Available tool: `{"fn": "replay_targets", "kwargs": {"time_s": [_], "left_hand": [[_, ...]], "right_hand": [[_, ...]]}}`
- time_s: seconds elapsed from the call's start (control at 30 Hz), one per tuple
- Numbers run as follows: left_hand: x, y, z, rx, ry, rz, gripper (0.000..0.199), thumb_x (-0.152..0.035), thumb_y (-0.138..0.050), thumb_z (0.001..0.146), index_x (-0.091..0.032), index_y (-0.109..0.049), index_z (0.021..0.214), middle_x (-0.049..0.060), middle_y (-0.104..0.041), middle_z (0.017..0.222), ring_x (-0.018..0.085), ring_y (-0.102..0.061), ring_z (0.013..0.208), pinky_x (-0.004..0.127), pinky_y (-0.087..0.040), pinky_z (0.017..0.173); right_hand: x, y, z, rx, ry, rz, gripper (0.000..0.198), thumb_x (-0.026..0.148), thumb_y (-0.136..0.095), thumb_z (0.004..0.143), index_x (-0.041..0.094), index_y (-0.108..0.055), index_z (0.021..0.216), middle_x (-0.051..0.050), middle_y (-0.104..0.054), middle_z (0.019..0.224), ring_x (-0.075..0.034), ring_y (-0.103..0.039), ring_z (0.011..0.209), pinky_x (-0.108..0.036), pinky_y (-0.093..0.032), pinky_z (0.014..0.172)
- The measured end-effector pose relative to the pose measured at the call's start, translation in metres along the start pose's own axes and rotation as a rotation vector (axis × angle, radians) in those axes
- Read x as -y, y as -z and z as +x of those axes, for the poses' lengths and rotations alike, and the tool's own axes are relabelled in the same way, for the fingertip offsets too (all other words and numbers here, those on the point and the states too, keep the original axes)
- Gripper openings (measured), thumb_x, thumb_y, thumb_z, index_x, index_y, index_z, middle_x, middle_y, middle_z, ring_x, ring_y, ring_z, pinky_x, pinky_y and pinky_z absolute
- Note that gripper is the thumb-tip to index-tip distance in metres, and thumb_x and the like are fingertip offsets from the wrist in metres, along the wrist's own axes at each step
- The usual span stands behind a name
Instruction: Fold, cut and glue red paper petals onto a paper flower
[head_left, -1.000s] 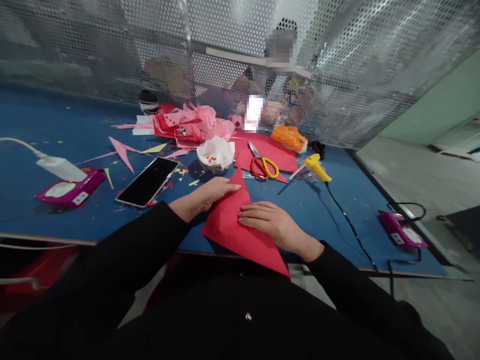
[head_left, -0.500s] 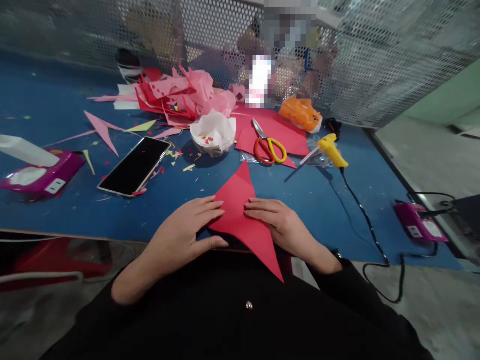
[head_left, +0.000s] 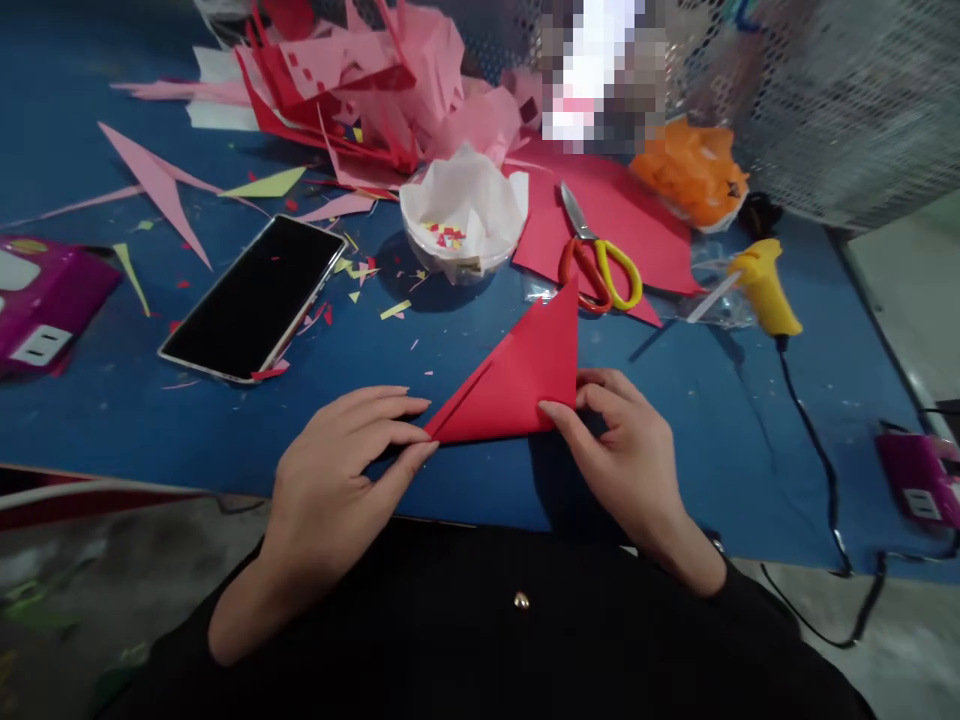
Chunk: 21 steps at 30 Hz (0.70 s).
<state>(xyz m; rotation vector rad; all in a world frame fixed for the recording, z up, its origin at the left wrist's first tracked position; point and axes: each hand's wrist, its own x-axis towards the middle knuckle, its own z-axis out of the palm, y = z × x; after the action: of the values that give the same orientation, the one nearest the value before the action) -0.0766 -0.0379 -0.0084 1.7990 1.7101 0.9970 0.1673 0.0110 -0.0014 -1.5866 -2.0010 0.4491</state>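
A sheet of red paper, folded into a triangle with its tip pointing away from me, is between my hands near the table's front edge. My left hand pinches its left corner between thumb and fingers. At the right corner my right hand grips the paper, thumb on top and fingers behind. Beyond the tip lie scissors with one red and one yellow handle, resting on more red paper.
A black-screened phone lies to the left among paper scraps. Behind it are a paper-lined bowl and a heap of pink and red offcuts. On the right are a yellow glue gun with a black cord, an orange bag and a purple box.
The red paper has been folded into a triangle, its lower point no longer hanging toward me. Both hands have gone from lying flat on it to pinching its corners. My view has moved closer.
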Motion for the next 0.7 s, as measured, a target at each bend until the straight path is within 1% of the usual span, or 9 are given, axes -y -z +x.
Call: {"fn": "replay_targets", "kwargs": {"time_s": [0.1, 0.27, 0.4, 0.47, 0.57, 0.7], "left_hand": [[0.0031, 0.0002, -0.0013, 0.010, 0.014, 0.022, 0.008, -0.031, -0.070, 0.086, -0.032, -0.076, 0.080, -0.001, -0.079, 0.106, 0.031, -0.067, 0.113, 0.049, -0.047, 0.103], [0.0054, -0.0008, -0.0021, 0.021, -0.010, 0.070, 0.002, -0.032, -0.074, 0.084, -0.032, -0.073, 0.083, -0.001, -0.079, 0.109, 0.031, -0.068, 0.112, 0.048, -0.049, 0.102], [0.0022, 0.0002, -0.0029, 0.000, 0.016, 0.064, 0.007, -0.035, -0.076, 0.083, -0.033, -0.073, 0.089, -0.001, -0.078, 0.112, 0.030, -0.069, 0.111, 0.047, -0.050, 0.103], [0.0001, 0.0013, -0.0024, -0.010, 0.019, 0.093, 0.009, -0.037, -0.075, 0.084, -0.033, -0.072, 0.090, 0.000, -0.077, 0.114, 0.030, -0.069, 0.112, 0.047, -0.051, 0.103], [-0.0011, 0.0038, 0.0005, 0.022, -0.026, 0.146, 0.006, -0.038, -0.070, 0.088, -0.033, -0.071, 0.086, 0.000, -0.078, 0.111, 0.029, -0.071, 0.110, 0.046, -0.054, 0.099], [0.0005, 0.0066, 0.0044, 0.081, -0.102, 0.170, 0.013, -0.032, -0.065, 0.090, -0.032, -0.071, 0.078, -0.001, -0.079, 0.106, 0.028, -0.072, 0.107, 0.045, -0.058, 0.092]], "right_hand": [[-0.0009, -0.0043, -0.0008, -0.026, 0.064, -0.106, 0.028, 0.033, -0.064, 0.093, 0.023, -0.053, 0.069, -0.005, -0.070, 0.098, -0.020, -0.068, 0.090, -0.032, -0.052, 0.072], [-0.0021, -0.0053, -0.0013, -0.038, 0.111, -0.160, 0.024, 0.030, -0.067, 0.092, 0.022, -0.055, 0.073, -0.005, -0.068, 0.095, -0.020, -0.068, 0.089, -0.031, -0.053, 0.071], [-0.0007, -0.0042, -0.0005, -0.030, 0.113, -0.181, 0.023, 0.028, -0.069, 0.091, 0.023, -0.054, 0.074, -0.005, -0.067, 0.093, -0.020, -0.068, 0.087, -0.032, -0.052, 0.070], [0.0000, -0.0038, -0.0007, -0.025, 0.113, -0.197, 0.023, 0.027, -0.069, 0.090, 0.024, -0.054, 0.074, -0.005, -0.067, 0.094, -0.021, -0.067, 0.087, -0.032, -0.051, 0.070], [0.0007, -0.0029, -0.0018, -0.021, 0.117, -0.217, 0.023, 0.027, -0.070, 0.090, 0.025, -0.053, 0.075, -0.004, -0.067, 0.096, -0.021, -0.067, 0.087, -0.032, -0.051, 0.068], [0.0019, -0.0018, -0.0031, -0.016, 0.116, -0.220, 0.023, 0.029, -0.069, 0.091, 0.025, -0.052, 0.076, -0.005, -0.068, 0.097, -0.022, -0.068, 0.086, -0.033, -0.050, 0.066]]}}
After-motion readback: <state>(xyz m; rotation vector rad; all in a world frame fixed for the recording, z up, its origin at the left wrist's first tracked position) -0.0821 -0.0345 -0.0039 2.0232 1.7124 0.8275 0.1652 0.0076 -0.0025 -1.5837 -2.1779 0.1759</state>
